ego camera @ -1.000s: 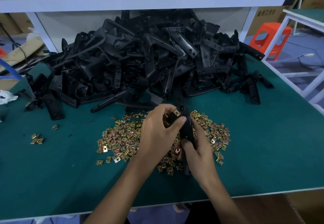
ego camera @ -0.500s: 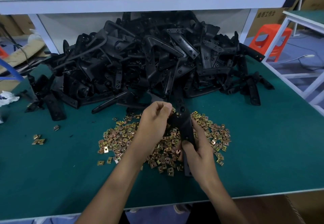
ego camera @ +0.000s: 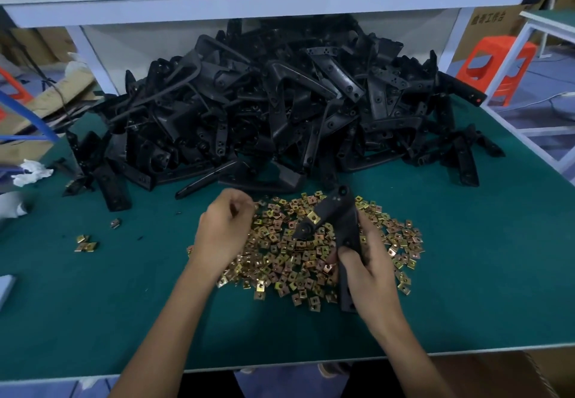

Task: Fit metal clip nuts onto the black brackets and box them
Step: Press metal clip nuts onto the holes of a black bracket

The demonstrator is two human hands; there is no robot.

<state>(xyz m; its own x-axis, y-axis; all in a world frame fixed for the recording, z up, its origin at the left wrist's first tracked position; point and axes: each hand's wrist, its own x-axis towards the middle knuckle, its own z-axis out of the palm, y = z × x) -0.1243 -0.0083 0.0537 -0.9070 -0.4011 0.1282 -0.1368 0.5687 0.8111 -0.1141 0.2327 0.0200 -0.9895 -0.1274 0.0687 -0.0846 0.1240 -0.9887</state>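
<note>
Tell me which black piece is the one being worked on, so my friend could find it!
Start at the green table and find the shiny spread of gold clip nuts in front of the big black heap. The bracket is held over those nuts, gripped by the right hand. Unlike the piled ones, it is lifted and carries one fitted clip nut.

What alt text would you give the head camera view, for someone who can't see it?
A person's right hand grips a black bracket over a pile of brass-coloured clip nuts on a green table, while the left hand hovers, fingers curled, over the pile. A heap of black brackets lies behind.
</note>
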